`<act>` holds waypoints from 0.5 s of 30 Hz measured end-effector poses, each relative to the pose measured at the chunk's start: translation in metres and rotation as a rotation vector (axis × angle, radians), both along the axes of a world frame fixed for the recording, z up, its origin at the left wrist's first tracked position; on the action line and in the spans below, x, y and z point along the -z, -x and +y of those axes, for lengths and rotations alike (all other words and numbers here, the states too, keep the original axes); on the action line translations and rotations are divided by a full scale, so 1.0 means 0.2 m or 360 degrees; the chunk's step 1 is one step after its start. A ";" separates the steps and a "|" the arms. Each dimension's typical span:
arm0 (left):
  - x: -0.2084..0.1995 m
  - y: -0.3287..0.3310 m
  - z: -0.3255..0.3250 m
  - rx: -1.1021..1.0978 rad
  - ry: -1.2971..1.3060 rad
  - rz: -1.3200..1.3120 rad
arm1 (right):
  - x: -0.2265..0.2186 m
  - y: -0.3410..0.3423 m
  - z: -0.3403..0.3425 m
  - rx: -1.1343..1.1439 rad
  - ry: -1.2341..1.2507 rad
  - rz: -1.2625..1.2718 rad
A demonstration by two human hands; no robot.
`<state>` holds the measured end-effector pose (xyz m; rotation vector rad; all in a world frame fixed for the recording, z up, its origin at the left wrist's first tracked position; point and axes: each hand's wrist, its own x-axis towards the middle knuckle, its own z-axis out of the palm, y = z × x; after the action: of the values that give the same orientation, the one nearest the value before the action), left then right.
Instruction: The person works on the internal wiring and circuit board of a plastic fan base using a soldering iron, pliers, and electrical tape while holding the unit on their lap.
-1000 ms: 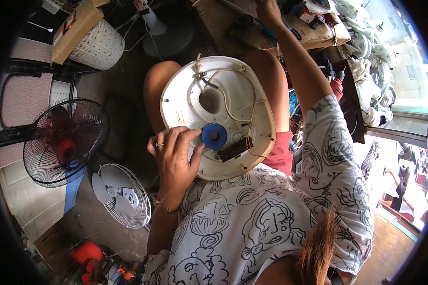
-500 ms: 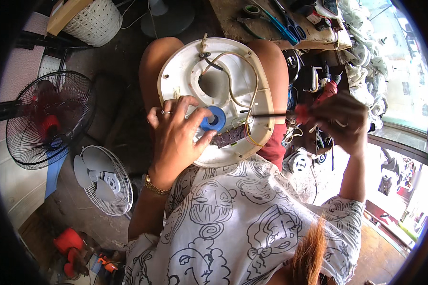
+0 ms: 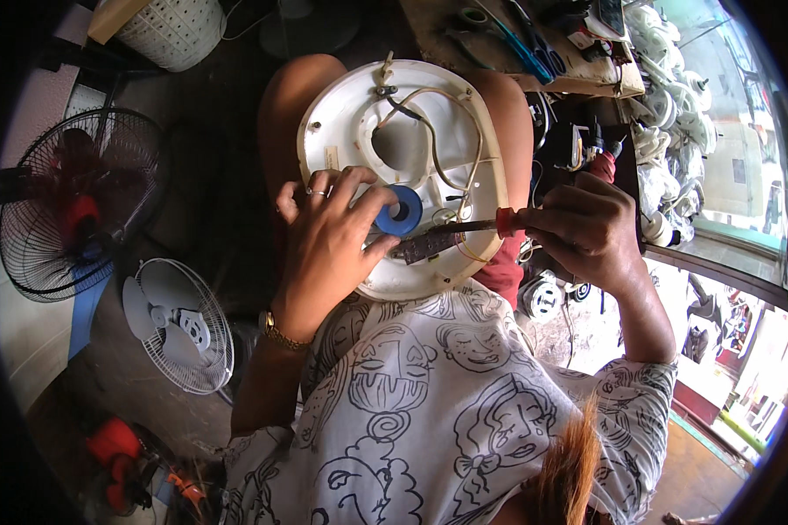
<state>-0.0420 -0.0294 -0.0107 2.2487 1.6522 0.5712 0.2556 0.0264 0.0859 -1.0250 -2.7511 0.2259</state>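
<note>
On my lap lies an oval white plastic fan base (image 3: 331, 109) with its hollow underside up. My left hand (image 3: 328, 236) pinches a blue spool of solder (image 3: 399, 210) between thumb and fingers, above the base. My right hand (image 3: 586, 223) grips a soldering iron (image 3: 505, 222) with a red collar and dark shaft. Its tip end is at a dark row-shaped switch board (image 3: 429, 247); whether it touches cannot be seen. Thin coloured wires (image 3: 472, 254) run from the board. A pale cord (image 3: 433, 144) loops through the base.
To the left stand a black caged fan (image 3: 79, 206) and a white fan head (image 3: 179, 325). A wooden bench (image 3: 464, 74) at the far right bears scissors (image 3: 547, 61) and other tools. Several white motor parts (image 3: 661, 114) are piled farther right.
My right hand has moved left and down, bringing the soldering iron from the wires to the switch board. The spool has shifted slightly right and up in my left hand.
</note>
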 end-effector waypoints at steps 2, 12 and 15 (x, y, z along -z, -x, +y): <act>0.00 0.00 0.00 0.0000 0.0007 0.0001 | 0.00 0.00 0.00 0.0007 0.0008 -0.0020; -0.01 0.00 0.00 -0.0013 0.0035 -0.0002 | 0.02 0.00 -0.01 0.0010 -0.0002 0.0002; 0.00 0.00 0.00 -0.0015 0.0018 -0.0011 | 0.01 0.00 -0.01 0.0001 -0.0037 0.0001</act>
<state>-0.0418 -0.0291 -0.0100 2.2293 1.6594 0.5699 0.2552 0.0246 0.0830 -1.0202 -2.7463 0.1936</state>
